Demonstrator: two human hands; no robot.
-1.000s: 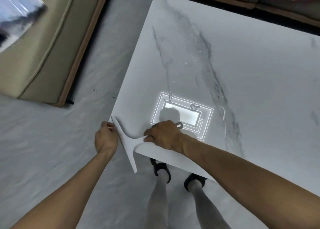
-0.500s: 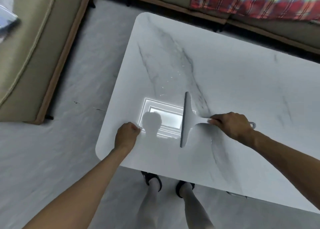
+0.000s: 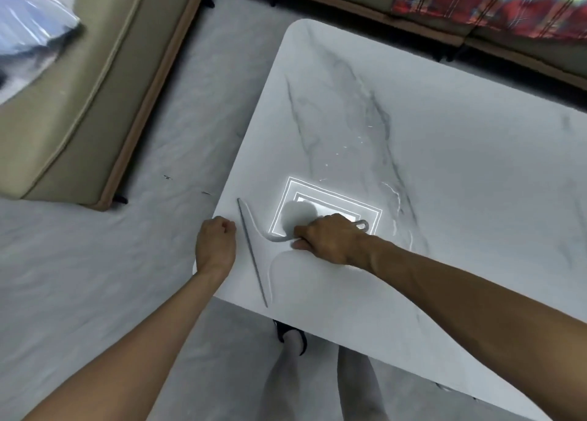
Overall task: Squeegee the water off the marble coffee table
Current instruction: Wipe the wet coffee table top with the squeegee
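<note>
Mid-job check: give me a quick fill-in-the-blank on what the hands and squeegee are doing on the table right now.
1. The right hand grips the squeegee by its ___.
2. The left hand is a curled fist holding ___.
3. The blade lies between the two ___.
4. Water streaks glint on the marble coffee table on the ___ hand's side of the blade.
Missing words: handle; nothing; hands; right.

L hand (image 3: 216,245): fisted, holds nothing, forearm straight fwd. R hand (image 3: 327,239): knuckles up, fingers wrapped round squeegee (image 3: 254,233) handle, forearm angled leftward.
</note>
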